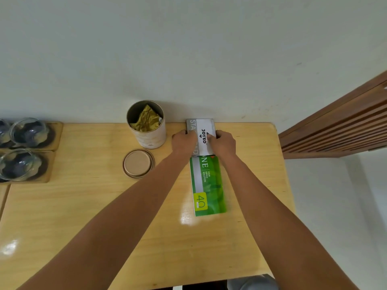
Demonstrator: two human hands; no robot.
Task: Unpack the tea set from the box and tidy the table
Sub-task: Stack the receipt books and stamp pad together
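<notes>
A grey and white box marked JOYKO [204, 126] lies against the wall at the back of the wooden table [83, 206]. My left hand [183, 141] grips its left side and my right hand [223, 143] grips its right side. Just in front of it lies a green folder [210, 185], its far end under the box. An open round tin [146, 124] with gold foil inside stands to the left of the box. Its tan lid [137, 163] lies flat on the table in front of the tin.
Glass cups [28, 130] [19, 164] rest on wooden coasters at the far left edge. A slatted wooden panel [335, 126] stands to the right beyond the table. The wall runs directly behind the table's back edge.
</notes>
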